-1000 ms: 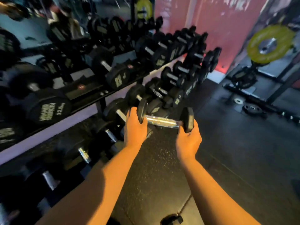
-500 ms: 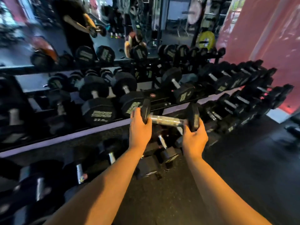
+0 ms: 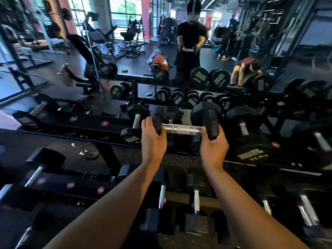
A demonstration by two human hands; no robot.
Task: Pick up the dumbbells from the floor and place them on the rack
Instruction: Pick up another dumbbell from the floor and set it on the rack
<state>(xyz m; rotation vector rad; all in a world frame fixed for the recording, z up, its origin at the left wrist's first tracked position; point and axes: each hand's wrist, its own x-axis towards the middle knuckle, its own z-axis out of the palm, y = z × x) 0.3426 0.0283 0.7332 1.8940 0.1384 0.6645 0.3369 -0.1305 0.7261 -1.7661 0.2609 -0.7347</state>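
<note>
Black hex-headed dumbbell with a knurled chrome handle [image 3: 181, 129] hanging level in the air, a palm cupping each head, hovering over the black tiered steel rack [image 3: 86, 124], lined with similar dumbbells

The dumbbell [image 3: 181, 125] has black heads and a silver handle; the floor [image 3: 179, 159] is black, speckled.

Dim interior overall; black dumbbells on the rack [image 3: 115, 123] merge into shadow, detail lost. Daylight enters from windows [image 3: 124, 8] far left of centre, blown out white-green. Ceiling strip lights [image 3: 210, 1] far right glare as streaks. Chrome handle of the held dumbbell [image 3: 181, 129] catches a bright highlight. Forearms evenly lit and fairly sharp. Wide-angle bending at the edges; motion smear strongest far right and near left corners.
</note>
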